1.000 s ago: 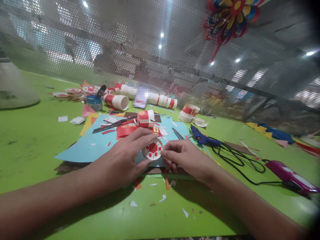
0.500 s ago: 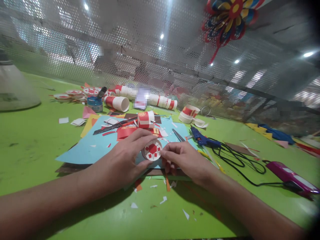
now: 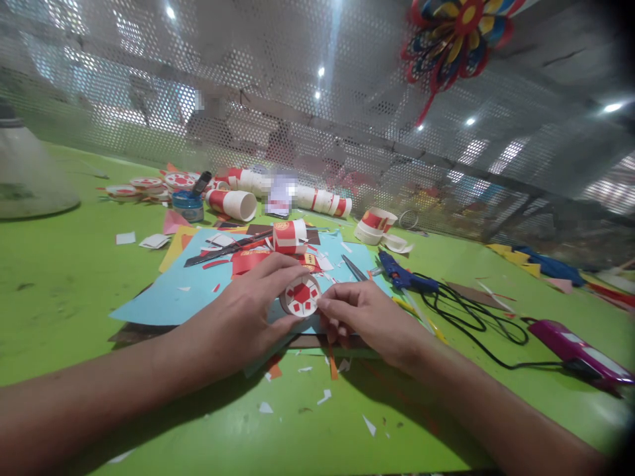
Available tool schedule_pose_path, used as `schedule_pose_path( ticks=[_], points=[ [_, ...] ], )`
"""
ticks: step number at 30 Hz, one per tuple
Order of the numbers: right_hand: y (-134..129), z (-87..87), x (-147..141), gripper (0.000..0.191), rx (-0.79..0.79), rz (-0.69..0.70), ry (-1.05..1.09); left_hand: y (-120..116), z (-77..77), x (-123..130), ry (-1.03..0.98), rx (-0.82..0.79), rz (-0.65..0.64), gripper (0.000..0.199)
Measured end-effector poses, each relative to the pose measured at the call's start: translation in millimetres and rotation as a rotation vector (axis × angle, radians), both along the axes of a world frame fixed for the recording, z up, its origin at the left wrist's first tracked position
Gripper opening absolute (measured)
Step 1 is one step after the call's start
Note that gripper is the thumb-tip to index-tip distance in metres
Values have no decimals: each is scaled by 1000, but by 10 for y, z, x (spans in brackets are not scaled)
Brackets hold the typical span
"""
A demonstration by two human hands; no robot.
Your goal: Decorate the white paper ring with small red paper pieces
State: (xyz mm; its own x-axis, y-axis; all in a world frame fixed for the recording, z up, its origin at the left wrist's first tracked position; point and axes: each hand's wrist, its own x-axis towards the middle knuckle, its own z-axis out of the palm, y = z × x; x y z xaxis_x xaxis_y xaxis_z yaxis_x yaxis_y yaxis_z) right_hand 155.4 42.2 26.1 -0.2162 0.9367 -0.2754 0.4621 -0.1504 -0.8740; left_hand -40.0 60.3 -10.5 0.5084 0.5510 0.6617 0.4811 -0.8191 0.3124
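A round white paper cup bottom [image 3: 302, 295] with red pieces on its face, a larger one in the middle and several small ones around it, is tilted toward me. Its left side sits between the thumb and fingers of my left hand [image 3: 251, 307]. At the right rim, my right hand [image 3: 364, 314] has thumb and forefinger pinched together; whatever they hold is too small to make out. Beneath both hands lies light-blue paper [image 3: 163, 297]. Just behind them, a cut red-and-white cup piece [image 3: 289, 237] rests among red scraps [image 3: 248, 263].
Right of my hands are a blue glue gun [image 3: 409, 274] with a looped black cord and a purple device [image 3: 578, 350]. Grey pointed blades [image 3: 353, 268] lie nearer. Behind stand a blue jar [image 3: 188, 206], cups [image 3: 232, 205] and a phone [image 3: 280, 197]. Scraps dot the green table [image 3: 198, 430].
The cup bottom and my left hand have shifted very slightly left and up. My right hand stays at its rim, nearly still.
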Motion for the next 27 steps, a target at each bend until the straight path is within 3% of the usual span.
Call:
schedule_pose_path(
  ticks=[9, 19, 27],
  points=[
    [3, 13, -24, 31, 15, -6, -10, 9, 0, 7, -29, -30, -15, 37],
    [-16, 36, -8, 32, 82, -16, 10, 18, 15, -17, -84, -170, 20, 43],
    [-38, 28, -10, 33, 110, -32, 57, -19, 52, -18, -61, -122, 38, 44]
  ],
)
